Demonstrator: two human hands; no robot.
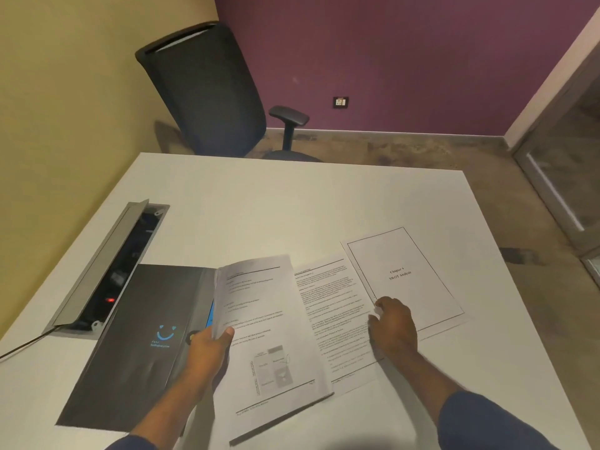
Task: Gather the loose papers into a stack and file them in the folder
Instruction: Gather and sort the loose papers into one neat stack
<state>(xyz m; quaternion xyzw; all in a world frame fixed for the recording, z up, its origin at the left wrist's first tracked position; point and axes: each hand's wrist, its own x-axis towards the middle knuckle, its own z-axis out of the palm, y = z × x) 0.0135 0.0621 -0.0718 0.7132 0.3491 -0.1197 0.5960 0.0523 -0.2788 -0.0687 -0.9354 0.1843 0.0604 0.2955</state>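
A dark folder (136, 336) with a blue smiley logo lies on the white table (259, 206) at the left. My left hand (207, 349) grips the left edge of a stack of printed papers (269, 336), lifted slightly beside the folder. To its right a text sheet (334, 310) lies flat, partly under the stack. A sheet titled "Chapter 4 SWOT Analysis" (409, 274) lies further right. My right hand (393, 323) rests with curled fingers at the seam between these two sheets, touching the paper.
An open cable box (107, 271) with a raised grey lid is set into the table at the left, a cable running from it. A black office chair (207, 92) stands behind the table's far edge. A glass door (568, 177) is at the right.
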